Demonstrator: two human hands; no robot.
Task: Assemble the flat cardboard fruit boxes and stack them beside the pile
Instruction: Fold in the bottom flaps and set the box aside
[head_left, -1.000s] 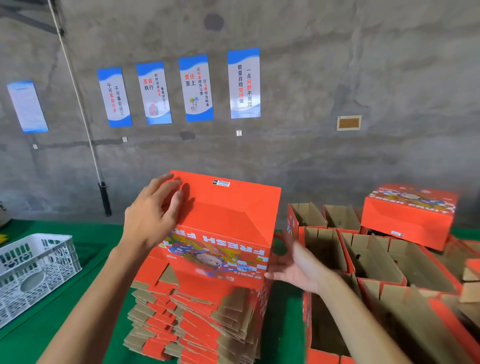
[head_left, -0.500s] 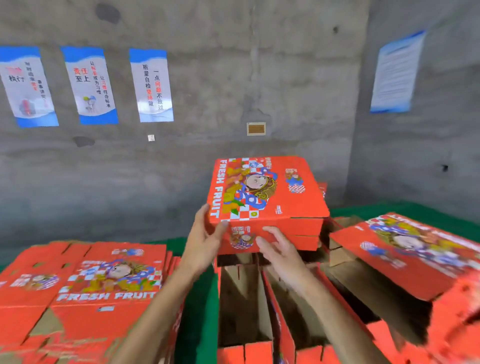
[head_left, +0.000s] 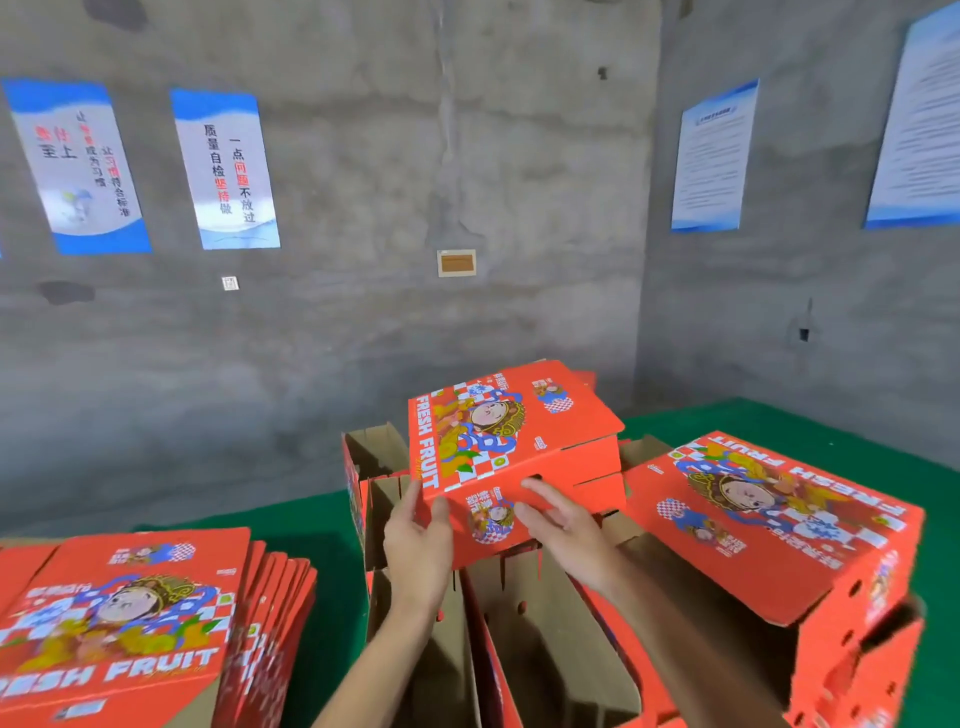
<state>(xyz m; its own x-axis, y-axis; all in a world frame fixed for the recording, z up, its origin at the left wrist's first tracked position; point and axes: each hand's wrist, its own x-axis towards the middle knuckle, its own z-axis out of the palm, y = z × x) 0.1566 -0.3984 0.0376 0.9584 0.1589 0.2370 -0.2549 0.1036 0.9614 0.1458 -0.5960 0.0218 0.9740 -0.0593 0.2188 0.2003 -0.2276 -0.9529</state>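
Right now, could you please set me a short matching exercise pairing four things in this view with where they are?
Things:
1. assembled box
2. flat box pile
3. open boxes
4. tilted closed box

Places:
A. lower left, on the green surface
B. far right, leaning
C. between the left hand and right hand
D. below the forearms, brown insides showing

Pairs: 1-C, 2-A, 3-D, 4-B

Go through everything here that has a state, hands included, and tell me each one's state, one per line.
Assembled red cardboard fruit box: closed, printed side up, tilted, atop open boxes.
Left hand: grips that box's near left corner.
Right hand: fingers straight, pressing its front face.
Open brown-lined red boxes: assembled, tops open.
Pile of flat red cardboard: unfolded, stacked.
Second closed red box: tilted, at right.
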